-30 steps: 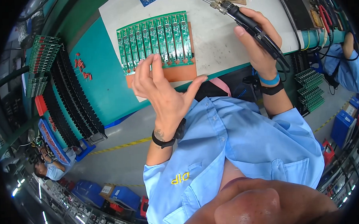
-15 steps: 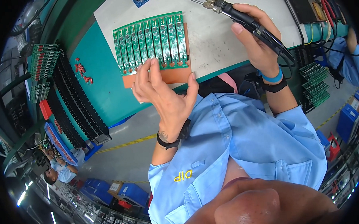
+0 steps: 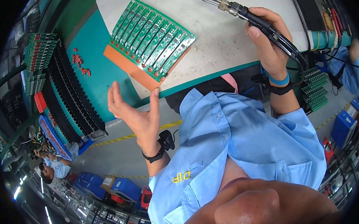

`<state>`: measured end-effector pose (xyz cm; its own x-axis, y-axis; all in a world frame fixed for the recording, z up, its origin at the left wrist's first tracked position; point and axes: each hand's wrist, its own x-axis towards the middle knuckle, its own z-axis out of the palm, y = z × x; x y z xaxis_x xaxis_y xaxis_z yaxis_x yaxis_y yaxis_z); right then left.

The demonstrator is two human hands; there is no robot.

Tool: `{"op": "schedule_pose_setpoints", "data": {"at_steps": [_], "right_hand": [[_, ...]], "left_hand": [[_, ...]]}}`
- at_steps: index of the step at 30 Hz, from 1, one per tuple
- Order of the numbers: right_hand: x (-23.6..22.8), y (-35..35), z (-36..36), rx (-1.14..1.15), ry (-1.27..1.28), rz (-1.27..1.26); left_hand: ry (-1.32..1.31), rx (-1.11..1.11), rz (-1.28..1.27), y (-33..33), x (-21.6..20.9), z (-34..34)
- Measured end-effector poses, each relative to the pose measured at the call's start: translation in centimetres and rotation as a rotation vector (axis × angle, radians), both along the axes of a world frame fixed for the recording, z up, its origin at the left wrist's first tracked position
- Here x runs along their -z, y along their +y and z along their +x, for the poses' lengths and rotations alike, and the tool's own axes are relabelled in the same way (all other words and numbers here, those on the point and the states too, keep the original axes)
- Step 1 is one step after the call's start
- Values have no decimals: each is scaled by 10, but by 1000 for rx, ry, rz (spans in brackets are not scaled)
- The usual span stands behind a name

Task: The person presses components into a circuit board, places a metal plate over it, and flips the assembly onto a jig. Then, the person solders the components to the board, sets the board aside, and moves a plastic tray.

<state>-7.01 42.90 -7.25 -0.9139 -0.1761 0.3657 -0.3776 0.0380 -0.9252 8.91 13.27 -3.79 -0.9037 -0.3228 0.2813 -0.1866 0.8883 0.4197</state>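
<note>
A green circuit board panel (image 3: 150,37), made of several narrow strips side by side, lies slanted on an orange backing board (image 3: 131,68). My left hand (image 3: 135,116) is off the panel, at the table's near edge, with its fingers apart and nothing in them. Its thumb tip is close to the lower corner of the backing board; I cannot tell whether they touch. My right hand (image 3: 270,44) grips the black handle of a soldering iron (image 3: 259,22). The iron's metal tip points up and left, to the right of the panel and apart from it.
A white sheet (image 3: 217,50) covers part of the green table mat (image 3: 98,39). Small red components (image 3: 79,60) lie at the left, beside long black racks (image 3: 80,90). Stacked circuit boards (image 3: 314,88) stand at the right. Another person (image 3: 55,167) is at the far left.
The panel and its backing board have turned clockwise. My left hand has let go and moved down and left, its fingers spreading. My right hand has shifted slightly right with the soldering iron.
</note>
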Motion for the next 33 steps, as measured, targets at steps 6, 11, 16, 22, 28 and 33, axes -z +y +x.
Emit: {"op": "schedule_pose_setpoints", "data": {"at_steps": [6, 11, 16, 22, 28, 33], "right_hand": [[0, -1, -2, 16, -7, 16], [-1, 6, 0, -40, -12, 31], [-19, -7, -1, -153, 54, 84], [-26, 9, 19, -312, 82, 194], [-27, 9, 22, -325, -11, 178], [-23, 4, 17, -431, 96, 164]], "left_hand": [[2, -36, 11, -18, -3, -3], [6, 151, 171, -11, -22, -23], [-56, 426, 163, -15, -39, -65], [-102, 445, -37, -14, -34, -66], [-115, 260, -42, -24, -14, -37], [-30, 181, -65, -32, -5, -34]]}}
